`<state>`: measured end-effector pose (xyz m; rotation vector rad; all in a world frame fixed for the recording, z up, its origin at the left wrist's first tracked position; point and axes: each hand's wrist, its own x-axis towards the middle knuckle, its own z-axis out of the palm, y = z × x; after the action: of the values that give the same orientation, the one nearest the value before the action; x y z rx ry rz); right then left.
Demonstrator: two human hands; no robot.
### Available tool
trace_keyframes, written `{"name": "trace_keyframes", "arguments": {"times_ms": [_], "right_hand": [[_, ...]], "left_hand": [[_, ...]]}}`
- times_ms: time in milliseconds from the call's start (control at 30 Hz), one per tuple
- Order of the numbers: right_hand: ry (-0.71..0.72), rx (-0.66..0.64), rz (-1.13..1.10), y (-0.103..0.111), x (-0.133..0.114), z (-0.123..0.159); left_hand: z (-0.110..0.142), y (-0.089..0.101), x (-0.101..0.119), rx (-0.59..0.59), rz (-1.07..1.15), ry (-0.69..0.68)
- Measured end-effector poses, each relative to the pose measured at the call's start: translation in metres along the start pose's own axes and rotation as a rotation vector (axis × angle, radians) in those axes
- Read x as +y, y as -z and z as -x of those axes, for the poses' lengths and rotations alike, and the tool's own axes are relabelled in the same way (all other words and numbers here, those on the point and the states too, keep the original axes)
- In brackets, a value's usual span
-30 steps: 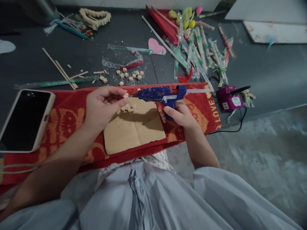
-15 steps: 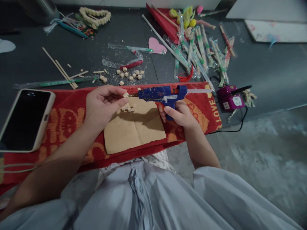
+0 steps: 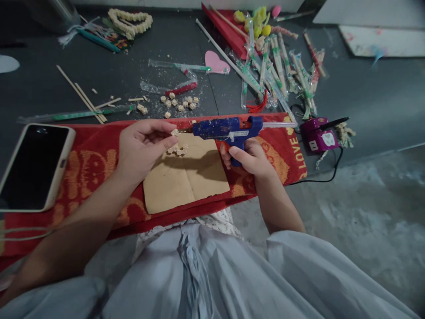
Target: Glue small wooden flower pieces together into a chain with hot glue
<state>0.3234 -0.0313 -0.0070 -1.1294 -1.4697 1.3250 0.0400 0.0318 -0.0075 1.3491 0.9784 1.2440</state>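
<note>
Between the thumb and fingertips of my left hand is a small pale piece, like the little star-shaped wooden pieces on the table. My right hand is wrapped round the handle of a blue hot glue gun, fingers at its trigger. A clear glue stick juts from the gun's back end. The nozzle points left and is at the pale piece; whether they touch I cannot tell. Below, a short curved row of joined pale pieces lies on a tan sheet of paper.
The paper lies on a red towel. A phone rests at left, a purple power socket with a cable at right. Behind are loose pale pieces, thin sticks, a pink heart and several wrapped stick bundles.
The glue gun has shifted very slightly to the right and up, its nozzle still by the pale piece. My left hand has hardly moved.
</note>
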Motion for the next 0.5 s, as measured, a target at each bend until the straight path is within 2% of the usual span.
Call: {"name": "trace_keyframes", "arguments": {"times_ms": [500], "right_hand": [[-0.030, 0.009, 0.018, 0.0019, 0.0024, 0.0021]], "left_hand": [[0.0003, 0.0015, -0.0009, -0.001, -0.024, 0.002]]}}
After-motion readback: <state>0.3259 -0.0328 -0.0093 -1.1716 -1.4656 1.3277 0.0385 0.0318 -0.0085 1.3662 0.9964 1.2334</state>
